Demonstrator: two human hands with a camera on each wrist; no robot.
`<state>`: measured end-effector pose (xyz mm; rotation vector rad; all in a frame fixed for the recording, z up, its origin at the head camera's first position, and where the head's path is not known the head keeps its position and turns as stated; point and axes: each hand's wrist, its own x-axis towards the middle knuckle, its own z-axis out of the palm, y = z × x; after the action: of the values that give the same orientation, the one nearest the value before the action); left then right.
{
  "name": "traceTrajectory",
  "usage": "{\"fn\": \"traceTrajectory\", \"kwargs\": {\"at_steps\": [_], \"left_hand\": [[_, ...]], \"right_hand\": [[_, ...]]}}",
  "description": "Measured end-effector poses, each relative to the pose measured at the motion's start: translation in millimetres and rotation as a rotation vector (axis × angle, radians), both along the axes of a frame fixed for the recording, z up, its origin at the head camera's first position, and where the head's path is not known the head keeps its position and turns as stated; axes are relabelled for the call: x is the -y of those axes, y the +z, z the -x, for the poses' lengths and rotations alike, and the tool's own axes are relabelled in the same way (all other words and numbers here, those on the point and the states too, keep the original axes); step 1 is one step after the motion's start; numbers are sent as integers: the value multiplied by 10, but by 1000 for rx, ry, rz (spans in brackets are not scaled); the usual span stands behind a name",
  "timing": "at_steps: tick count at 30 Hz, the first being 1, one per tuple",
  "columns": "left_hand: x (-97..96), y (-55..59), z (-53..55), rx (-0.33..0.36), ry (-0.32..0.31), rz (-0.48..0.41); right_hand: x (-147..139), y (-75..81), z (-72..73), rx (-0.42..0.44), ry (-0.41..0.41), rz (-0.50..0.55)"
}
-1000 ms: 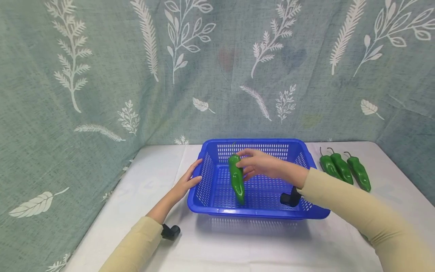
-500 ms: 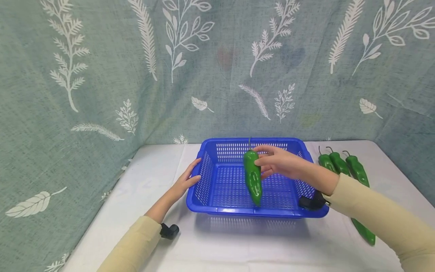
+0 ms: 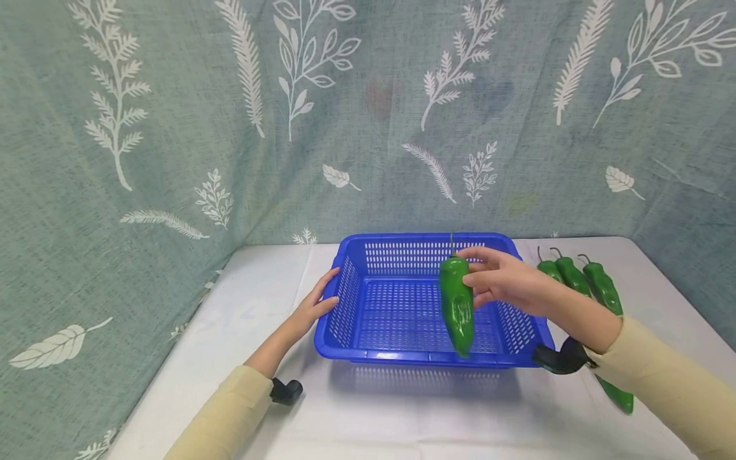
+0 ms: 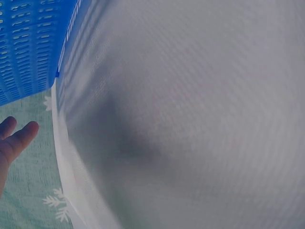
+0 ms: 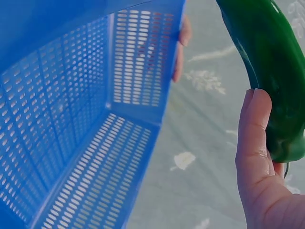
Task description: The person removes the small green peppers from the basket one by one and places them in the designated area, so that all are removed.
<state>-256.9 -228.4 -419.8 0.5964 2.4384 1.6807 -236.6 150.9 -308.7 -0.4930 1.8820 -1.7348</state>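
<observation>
A glossy green pepper (image 3: 457,306) with a thin stem hangs tip-down over the right part of the blue plastic basket (image 3: 397,356). My right hand (image 3: 500,278) pinches it near the stem end from the right side; in the right wrist view the thumb (image 5: 255,126) lies against the pepper, raised above the basket rim. My left hand (image 3: 305,313) rests at the basket's left rim with fingers extended. In the left wrist view only some of its fingers (image 4: 19,140) show, at the left edge beside the basket. No other pepper shows in the visible part of the basket.
To the basket's right, several green peppers (image 3: 602,291) lie on the white-covered table (image 3: 368,428), stems pointing away. Closer to me another pepper (image 3: 618,396) is partly hidden by the right sleeve. A leaf-patterned green curtain (image 3: 368,128) hangs behind and at the left.
My right hand has moved right with the pepper, from the basket's left part to over its right part. My left hand stays at the left rim.
</observation>
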Motion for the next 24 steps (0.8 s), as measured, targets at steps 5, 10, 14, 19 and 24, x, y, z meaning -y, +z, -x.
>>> {"fn": "traceTrajectory", "kwargs": {"at_steps": [5, 10, 14, 19, 24], "left_hand": [[-39, 101, -69, 1, -5, -9], [11, -42, 21, -13, -4, -16], [47, -149, 85, -31, -6, -16], [51, -151, 90, -19, 4, -8], [-3, 1, -3, -9, 6, 6]], "right_hand": [[-161, 35, -82, -23, -6, 27], [-334, 30, -135, -47, -21, 54], [-501, -18, -149, -81, -26, 126], [-706, -111, -159, -136, -55, 169], [-897, -198, -180, -182, -79, 208]]}}
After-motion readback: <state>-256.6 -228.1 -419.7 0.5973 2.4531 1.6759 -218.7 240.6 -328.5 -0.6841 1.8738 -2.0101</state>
